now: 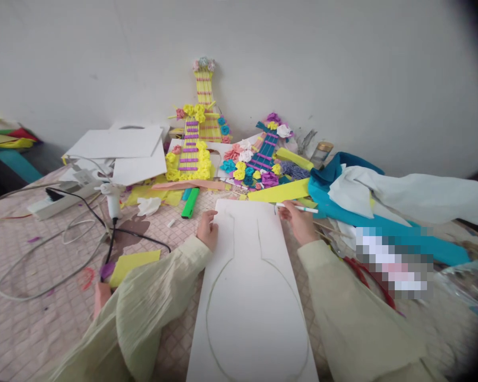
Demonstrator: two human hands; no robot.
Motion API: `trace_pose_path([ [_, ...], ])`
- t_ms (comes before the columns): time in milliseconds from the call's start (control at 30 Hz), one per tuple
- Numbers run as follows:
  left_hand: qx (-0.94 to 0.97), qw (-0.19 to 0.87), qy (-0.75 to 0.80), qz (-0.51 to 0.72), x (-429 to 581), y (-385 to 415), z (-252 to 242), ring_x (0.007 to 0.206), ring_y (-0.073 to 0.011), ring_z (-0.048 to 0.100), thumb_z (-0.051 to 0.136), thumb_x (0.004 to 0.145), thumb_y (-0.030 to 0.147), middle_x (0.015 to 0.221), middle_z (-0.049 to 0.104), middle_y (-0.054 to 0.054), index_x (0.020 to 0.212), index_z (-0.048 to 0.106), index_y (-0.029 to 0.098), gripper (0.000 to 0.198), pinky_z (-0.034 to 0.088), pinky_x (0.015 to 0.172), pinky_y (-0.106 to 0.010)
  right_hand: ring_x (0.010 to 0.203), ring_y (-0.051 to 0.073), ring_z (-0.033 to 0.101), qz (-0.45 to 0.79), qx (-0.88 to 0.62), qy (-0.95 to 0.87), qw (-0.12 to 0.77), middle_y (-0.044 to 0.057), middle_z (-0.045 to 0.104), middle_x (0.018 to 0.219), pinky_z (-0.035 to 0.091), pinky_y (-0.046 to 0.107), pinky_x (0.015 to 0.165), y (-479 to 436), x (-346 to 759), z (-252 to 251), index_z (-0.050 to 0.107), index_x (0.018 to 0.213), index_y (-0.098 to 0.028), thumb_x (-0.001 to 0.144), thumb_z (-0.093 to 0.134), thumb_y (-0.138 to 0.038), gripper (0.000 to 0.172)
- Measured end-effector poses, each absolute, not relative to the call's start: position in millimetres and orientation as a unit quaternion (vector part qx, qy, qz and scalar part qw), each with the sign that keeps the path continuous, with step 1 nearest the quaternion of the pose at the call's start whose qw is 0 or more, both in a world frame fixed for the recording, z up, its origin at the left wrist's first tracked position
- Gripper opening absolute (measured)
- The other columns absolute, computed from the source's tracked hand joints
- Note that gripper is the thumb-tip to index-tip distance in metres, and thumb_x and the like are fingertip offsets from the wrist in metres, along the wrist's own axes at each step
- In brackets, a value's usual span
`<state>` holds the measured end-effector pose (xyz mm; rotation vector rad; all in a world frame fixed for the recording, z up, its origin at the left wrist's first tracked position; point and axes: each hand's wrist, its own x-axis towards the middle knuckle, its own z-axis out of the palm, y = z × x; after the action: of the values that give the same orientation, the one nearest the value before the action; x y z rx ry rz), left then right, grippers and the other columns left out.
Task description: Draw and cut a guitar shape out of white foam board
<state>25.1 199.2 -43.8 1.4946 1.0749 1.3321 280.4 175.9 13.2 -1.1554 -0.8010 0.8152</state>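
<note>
A long white board [247,297] lies in front of me, with a pencilled outline of a narrow neck and a wide rounded body. My right hand [300,223] is closed round a slim white pen [307,209], its tip near the board's upper right corner. Beside the upper left edge rests my left hand [207,231], its fingers loosely bent with a gap between thumb and forefinger. I see nothing held in it. A green box-shaped item [190,203] and a small white piece [171,223] lie just beyond this hand.
Guitar-shaped crafts with paper flowers [189,146] lean at the wall. Left are white sheets [117,143], a power strip [59,201], a white glue gun [112,201] and looped cables. Teal crepe paper [406,239], white paper [418,193], red-handled scissors [358,273] and a glass jar [322,154] occupy the right.
</note>
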Motion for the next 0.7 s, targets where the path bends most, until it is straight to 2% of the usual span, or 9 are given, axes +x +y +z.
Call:
trace_pose_path([
  [133,0.58,0.452,0.427,0.525,22.4,199.8,-39.2,0.087,-0.0171,0.056,0.046,0.061,0.01,0.092,0.056,-0.004,0.099,0.041,0.021,0.04,0.044,0.058,-0.024,0.056,0.01,0.056,0.377,-0.511,-0.351,0.688,-0.004,0.056,0.059,0.049,0.027,0.064,163.7,282.3,17.1,0.054,0.068,-0.018,0.061,0.066,-0.032,0.02],
  [267,0.562,0.46,0.428,0.538,21.7,198.5,-37.1,0.086,-0.0158,0.056,0.045,0.061,0.01,0.096,0.054,-0.004,0.101,0.037,0.022,0.043,0.044,0.061,-0.024,0.061,0.011,0.058,0.407,-0.501,-0.369,0.669,-0.003,0.057,0.061,0.049,0.03,0.069,164.0,276.5,17.7,0.055,0.07,-0.019,0.062,0.065,-0.034,0.02],
  [533,0.581,0.434,0.436,0.534,20.3,199.0,-41.0,0.092,-0.0167,0.053,0.045,0.058,0.009,0.099,0.051,-0.004,0.1,0.04,0.022,0.044,0.043,0.064,-0.025,0.057,0.013,0.057,0.372,-0.518,-0.417,0.648,0.0,0.061,0.062,0.048,0.028,0.063,166.2,262.3,16.5,0.06,0.069,-0.017,0.064,0.061,-0.03,0.014],
  [700,0.576,0.45,0.438,0.523,20.6,198.9,-43.0,0.074,-0.0123,0.054,0.044,0.06,0.009,0.096,0.052,-0.003,0.104,0.039,0.022,0.046,0.041,0.06,-0.024,0.055,0.013,0.058,0.368,-0.539,-0.436,0.619,0.0,0.061,0.056,0.047,0.027,0.06,154.1,264.1,13.6,0.059,0.067,-0.017,0.062,0.066,-0.03,0.016],
])
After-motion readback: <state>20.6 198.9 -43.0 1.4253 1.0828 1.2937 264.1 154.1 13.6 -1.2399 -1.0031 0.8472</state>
